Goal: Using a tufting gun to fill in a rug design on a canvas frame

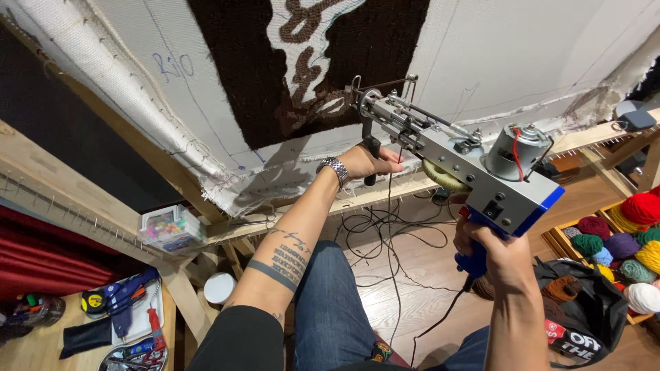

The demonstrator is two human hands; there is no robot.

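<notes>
Head view, going left to right: at the far left a low worktop (41,347) carries a tape measure (92,301), blue-handled tools (130,288) and red-handled scissors (155,334). Just right of it, a clear plastic box of coloured bits (170,229) sits on a beam of the wooden frame (130,141), which holds a stretched white backing cloth (522,48) with a dark brown tufted patch (234,75) in its middle. A white round lid or cup (219,287) lies below the box. The left hand (368,163), a metal watch (335,169) on its wrist and tattoos on the forearm, is clenched around the black front grip (371,154) of a tufting gun (457,154). The gun is held up in the air in front of the cloth, its needle end close to the lower edge of the brown patch; whether it touches the cloth is unclear. Black cables (385,233) trail over the wooden floor (412,275) beneath. The right hand (496,257) grasps the gun's blue rear handle (476,257). Farther right, balls of yarn (622,244) in many colours fill wooden trays, with a black bag (584,316) beside them.
</notes>
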